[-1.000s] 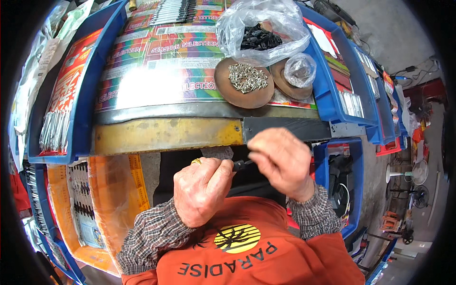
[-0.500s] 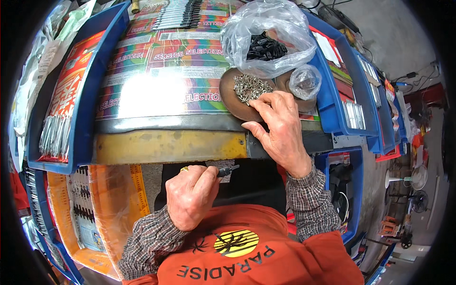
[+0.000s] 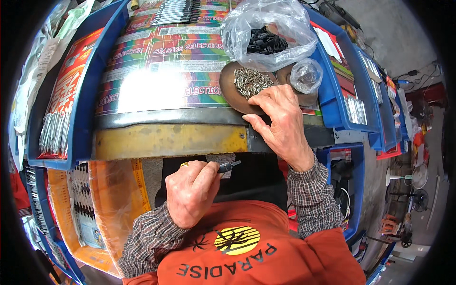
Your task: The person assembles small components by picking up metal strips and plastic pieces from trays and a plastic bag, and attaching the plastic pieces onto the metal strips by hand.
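My left hand (image 3: 192, 192) is closed around a small dark grey part (image 3: 227, 166) with a slim pale tip pointing right, held above my lap. Most of this part is hidden by the fingers. My right hand (image 3: 281, 124) reaches over the table's front edge. Its bent fingertips are at the near edge of a pile of small silvery metal pieces (image 3: 251, 82), the thumb spread away from them. Those pieces lie in a brown shallow dish (image 3: 229, 90). Nothing shows between thumb and fingers, though the fingertips are partly hidden.
Behind the dish stands a clear plastic bag (image 3: 299, 45) holding black parts (image 3: 266, 42). A smaller crumpled clear bag (image 3: 306, 76) lies beside it. Blue trays (image 3: 85, 90) with silvery rods flank the table. Pen-like pieces (image 3: 175, 12) lie in a row at the back.
My right hand has drawn back slightly toward me from the metal pieces. The left hand keeps its hold on the dark grey part, almost unmoved. The view has shifted a little.
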`<action>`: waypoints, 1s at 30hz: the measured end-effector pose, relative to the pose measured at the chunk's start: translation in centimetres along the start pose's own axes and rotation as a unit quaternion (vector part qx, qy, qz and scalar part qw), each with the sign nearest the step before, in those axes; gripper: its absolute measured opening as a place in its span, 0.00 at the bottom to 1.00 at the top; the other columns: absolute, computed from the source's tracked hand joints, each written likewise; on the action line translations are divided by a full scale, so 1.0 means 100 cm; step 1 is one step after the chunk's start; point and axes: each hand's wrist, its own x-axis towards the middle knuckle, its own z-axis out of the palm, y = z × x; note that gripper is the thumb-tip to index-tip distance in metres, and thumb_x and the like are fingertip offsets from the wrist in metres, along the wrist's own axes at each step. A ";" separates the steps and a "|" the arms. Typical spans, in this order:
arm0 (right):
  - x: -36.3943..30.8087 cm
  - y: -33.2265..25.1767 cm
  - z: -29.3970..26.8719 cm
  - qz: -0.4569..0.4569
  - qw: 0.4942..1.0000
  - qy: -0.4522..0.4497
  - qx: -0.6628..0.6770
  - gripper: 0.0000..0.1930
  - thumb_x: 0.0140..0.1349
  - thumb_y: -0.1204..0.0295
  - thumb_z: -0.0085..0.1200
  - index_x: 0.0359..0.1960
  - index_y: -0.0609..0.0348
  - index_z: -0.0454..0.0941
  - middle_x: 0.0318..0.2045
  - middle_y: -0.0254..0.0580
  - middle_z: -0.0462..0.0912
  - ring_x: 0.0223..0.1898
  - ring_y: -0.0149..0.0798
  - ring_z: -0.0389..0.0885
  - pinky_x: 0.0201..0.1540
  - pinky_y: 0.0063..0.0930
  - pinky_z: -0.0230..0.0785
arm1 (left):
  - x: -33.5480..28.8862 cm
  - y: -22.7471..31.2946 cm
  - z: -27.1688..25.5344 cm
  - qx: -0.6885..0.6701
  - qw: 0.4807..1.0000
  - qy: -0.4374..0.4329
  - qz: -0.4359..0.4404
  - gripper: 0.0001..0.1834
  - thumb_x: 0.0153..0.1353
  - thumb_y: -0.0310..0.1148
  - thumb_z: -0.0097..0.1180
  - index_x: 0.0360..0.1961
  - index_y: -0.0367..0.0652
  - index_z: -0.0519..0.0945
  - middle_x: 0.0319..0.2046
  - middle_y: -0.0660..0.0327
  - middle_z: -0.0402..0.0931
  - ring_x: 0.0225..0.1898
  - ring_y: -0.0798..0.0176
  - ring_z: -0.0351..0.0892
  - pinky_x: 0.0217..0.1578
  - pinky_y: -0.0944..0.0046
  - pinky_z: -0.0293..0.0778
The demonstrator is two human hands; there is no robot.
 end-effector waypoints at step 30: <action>-0.059 -0.057 0.000 0.000 0.963 0.023 0.267 0.11 0.45 0.82 0.63 0.31 0.61 0.77 0.32 0.40 0.79 0.36 0.44 0.77 0.42 0.35 0.70 | 0.004 0.018 -0.006 -0.045 0.998 -0.036 -0.027 0.13 0.44 0.21 0.64 0.32 0.41 0.77 0.22 0.58 0.71 0.23 0.54 0.74 0.24 0.59 0.71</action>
